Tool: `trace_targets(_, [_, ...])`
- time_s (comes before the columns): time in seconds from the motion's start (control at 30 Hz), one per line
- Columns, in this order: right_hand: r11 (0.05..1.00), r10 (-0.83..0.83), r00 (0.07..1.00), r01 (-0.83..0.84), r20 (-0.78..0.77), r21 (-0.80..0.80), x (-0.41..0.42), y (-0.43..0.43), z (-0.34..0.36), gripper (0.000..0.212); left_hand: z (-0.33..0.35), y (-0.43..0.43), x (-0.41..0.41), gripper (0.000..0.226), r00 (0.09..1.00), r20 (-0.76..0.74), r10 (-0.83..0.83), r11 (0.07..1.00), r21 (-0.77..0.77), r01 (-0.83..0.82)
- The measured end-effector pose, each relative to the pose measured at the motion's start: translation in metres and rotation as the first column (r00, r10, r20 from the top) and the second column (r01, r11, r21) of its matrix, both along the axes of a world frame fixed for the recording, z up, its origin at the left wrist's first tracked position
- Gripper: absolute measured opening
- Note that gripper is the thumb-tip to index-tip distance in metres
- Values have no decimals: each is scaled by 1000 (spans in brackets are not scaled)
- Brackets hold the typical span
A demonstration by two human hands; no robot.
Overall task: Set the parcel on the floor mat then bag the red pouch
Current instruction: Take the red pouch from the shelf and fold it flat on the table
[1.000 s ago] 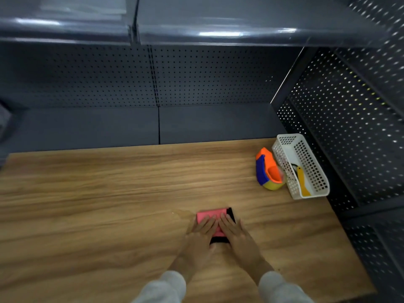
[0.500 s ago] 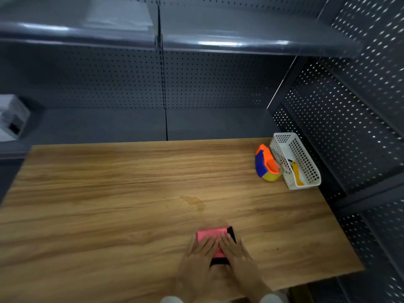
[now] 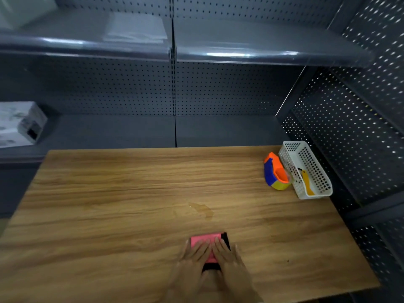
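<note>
A red pouch (image 3: 204,238) with a black edge lies flat on the wooden table (image 3: 109,204), close to its near edge. My left hand (image 3: 192,265) and my right hand (image 3: 231,265) both rest palm-down on top of it, side by side, with the fingers stretched forward. They cover the near half of the pouch. No floor mat or bag for the pouch shows in the head view.
An orange, blue and yellow tape dispenser (image 3: 275,173) stands at the table's right, against a white perforated basket (image 3: 314,162) holding a yellow tool (image 3: 307,184). A white box (image 3: 19,123) sits on the left shelf. Clear plastic sheets (image 3: 135,27) lie on the upper shelf.
Both hands have slid the pouch toward the near table edge, away from the faint stain. The view has pulled back, so more of the shelves now shows.
</note>
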State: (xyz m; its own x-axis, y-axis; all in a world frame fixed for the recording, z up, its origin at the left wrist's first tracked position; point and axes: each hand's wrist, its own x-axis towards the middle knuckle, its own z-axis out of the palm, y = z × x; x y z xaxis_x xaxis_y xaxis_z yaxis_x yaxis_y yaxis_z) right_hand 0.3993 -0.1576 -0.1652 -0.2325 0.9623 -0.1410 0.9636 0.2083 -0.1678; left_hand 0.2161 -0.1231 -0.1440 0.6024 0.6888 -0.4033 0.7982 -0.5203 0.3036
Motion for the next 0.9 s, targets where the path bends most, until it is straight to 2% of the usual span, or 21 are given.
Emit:
trace_targets(0.2, [997,-57,998,55,-31,-60,1,35,-8,84,2,37,7,68,1000,-3,13,999,36,-13])
trace_targets(0.33, [994,-106,993,106,-47,1,2,59,-5,70,0,64,18,79,999,-28,20,999,33,-19])
trace_targets(0.47, [989,-124,991,127,-53,77,8,90,-4,63,3,90,25,71,999,5,39,997,65,-39])
trace_targets(0.7, [983,-94,995,98,-34,157,16,144,-9,61,9,137,32,68,994,58,94,993,63,-98])
trace_targets(0.9, [985,-90,996,93,-25,146,19,187,-8,63,8,178,35,69,991,68,115,990,75,-120])
